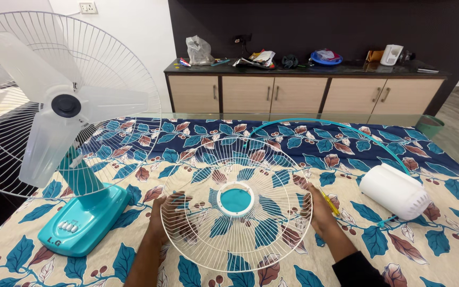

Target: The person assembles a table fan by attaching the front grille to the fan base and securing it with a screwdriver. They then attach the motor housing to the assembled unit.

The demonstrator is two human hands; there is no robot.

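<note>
A round white wire fan guard (236,197) with a teal centre disc lies on the leaf-patterned bedsheet (346,143) before me. My left hand (169,217) grips its left rim, seen partly through the wires. My right hand (317,208) holds the right rim. To the left a teal table fan (81,212) stands with translucent white blades (59,106) exposed in front of its rear wire guard.
A white plastic motor cover (395,191) lies to the right. A teal rim ring (341,127) arcs behind the guard. A yellow-handled tool (331,203) rests by my right hand. A cluttered wooden cabinet (304,90) stands at the back.
</note>
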